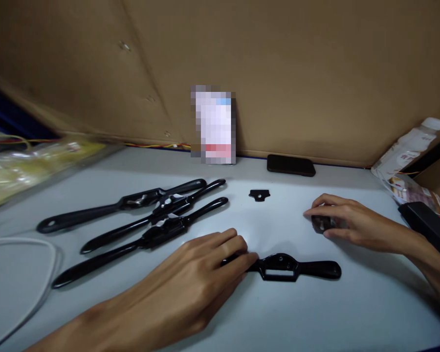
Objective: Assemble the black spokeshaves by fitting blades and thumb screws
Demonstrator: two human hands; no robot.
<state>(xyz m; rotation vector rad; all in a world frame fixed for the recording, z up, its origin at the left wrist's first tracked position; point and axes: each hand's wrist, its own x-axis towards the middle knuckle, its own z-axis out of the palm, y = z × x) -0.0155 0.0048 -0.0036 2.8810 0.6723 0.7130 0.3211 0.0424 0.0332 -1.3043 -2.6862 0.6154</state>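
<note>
A black spokeshave body [279,261] lies on the table, its blade opening facing up with nothing fitted in it. My left hand [220,261] is closed around its left handle. My right hand [342,217] is over the table to the right, thumb and fingers curved about a small dark object [321,224] that is blurred and partly hidden. Between and beyond my hands lies a small black cap plate [254,194] with a hole in it. Left of my left hand rest three assembled spokeshaves [161,230], side by side at a slant.
A phone with a blurred-out screen [216,127] leans on the brown back panel. Near it lies a dark flat case [291,165]. A plastic bottle [407,149] tilts at the right. Clear plastic packaging [40,166] and a white cable [53,264] are at the left.
</note>
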